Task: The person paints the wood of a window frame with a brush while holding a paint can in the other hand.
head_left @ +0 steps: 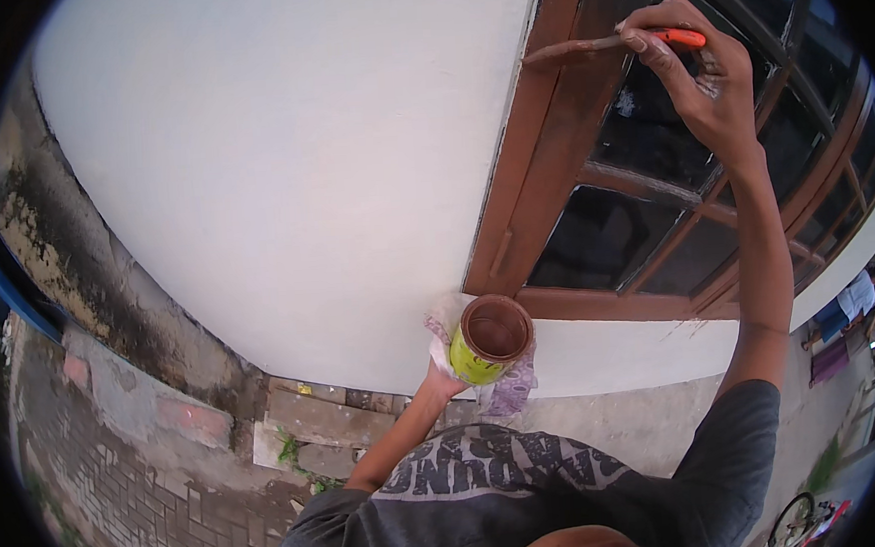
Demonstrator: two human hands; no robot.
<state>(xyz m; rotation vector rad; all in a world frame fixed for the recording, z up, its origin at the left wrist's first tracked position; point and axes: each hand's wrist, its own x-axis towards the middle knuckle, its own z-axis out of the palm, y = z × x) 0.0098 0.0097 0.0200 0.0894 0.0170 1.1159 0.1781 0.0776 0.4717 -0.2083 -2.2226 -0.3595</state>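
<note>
The right hand point(711, 76) is raised at the far right, in front of the window. Its thumb and fingers pinch a paintbrush point(592, 45) near the orange handle. The brush lies nearly level: the handle end points right, and the brown-coated bristle end points left. The bristle end is positioned at the left edge of the brown window frame point(528, 193), beside the white wall point(300, 162). Whitish marks show on the thumb and palm.

The left hand point(446, 376) is lower and nearer the body. It grips a yellow-green can point(476, 364) from the left and below. A pale patterned cloth point(510, 389) lies between hand and can and hangs below it; the cloth hides most of the fingers, so their exact spread cannot be told. The can is open at the top, brown inside, and is located just in front of the near left corner of the frame.

Dark glass panes point(595, 234) fill the window, divided by brown bars. Paving point(150, 492) covers the ground at the near left. At the near right edge, part of a bicycle point(798, 522) is visible.
</note>
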